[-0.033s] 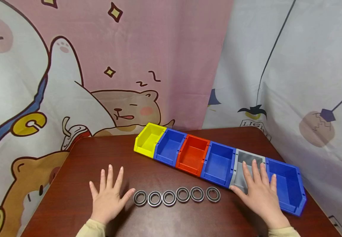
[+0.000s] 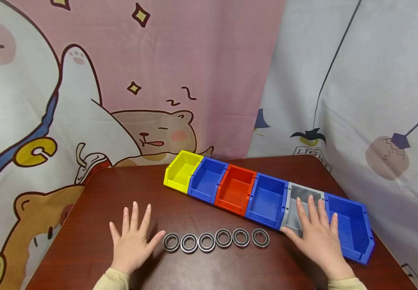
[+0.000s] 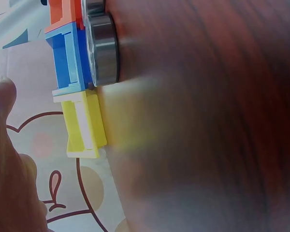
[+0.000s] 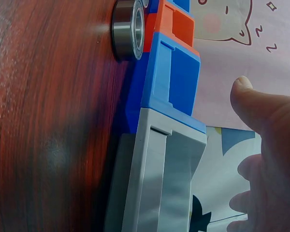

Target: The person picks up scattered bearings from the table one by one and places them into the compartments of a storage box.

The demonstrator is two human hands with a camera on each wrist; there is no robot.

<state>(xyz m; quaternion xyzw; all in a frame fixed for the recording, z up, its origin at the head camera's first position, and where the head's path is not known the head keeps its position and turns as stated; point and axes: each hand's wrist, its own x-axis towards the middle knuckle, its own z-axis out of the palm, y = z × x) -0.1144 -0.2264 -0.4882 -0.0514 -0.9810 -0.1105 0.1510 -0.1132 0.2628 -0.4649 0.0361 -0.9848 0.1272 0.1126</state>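
Several metal ball bearings with dark seals lie flat in a row across the table; the leftmost bearing is beside my left thumb, and the rightmost bearing lies left of my right hand. My left hand has its fingers spread and holds nothing. Fingers spread as well, my right hand is over the front of the grey bin and partly covers the right-end blue bin. It holds nothing. In the left wrist view, a bearing stands out large before the bins. The right wrist view shows a bearing too.
Joined bins run diagonally across the brown table: a yellow bin at the far left end, a blue bin, a red bin, another blue bin, then the grey and blue ones. A printed curtain hangs behind the table.
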